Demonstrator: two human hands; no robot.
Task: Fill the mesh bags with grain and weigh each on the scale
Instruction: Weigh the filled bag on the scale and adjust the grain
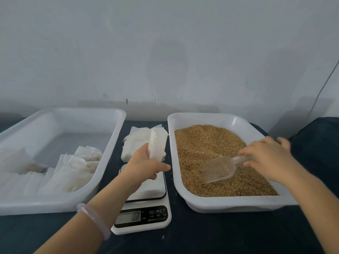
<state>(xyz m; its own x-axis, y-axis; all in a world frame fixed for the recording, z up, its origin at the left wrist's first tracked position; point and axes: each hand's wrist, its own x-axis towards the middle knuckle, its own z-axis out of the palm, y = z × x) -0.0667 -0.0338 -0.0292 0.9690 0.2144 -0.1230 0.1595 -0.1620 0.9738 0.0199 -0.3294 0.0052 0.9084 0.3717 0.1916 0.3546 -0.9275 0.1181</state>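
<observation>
My left hand (145,165) holds an empty white mesh bag (157,144) upright above the white digital scale (146,202). My right hand (266,156) reaches over the right tray and its fingers close on the handle of a clear plastic scoop (218,168), whose bowl lies on the brown grain (207,143). The grain fills a white tray (229,203) on the right. A stack of flat empty bags (135,142) lies behind the scale.
A large white tray (102,162) on the left holds several filled bags (82,160). Everything rests on a dark cloth-covered table (201,235) against a pale wall. A thin cable (324,83) hangs at the far right.
</observation>
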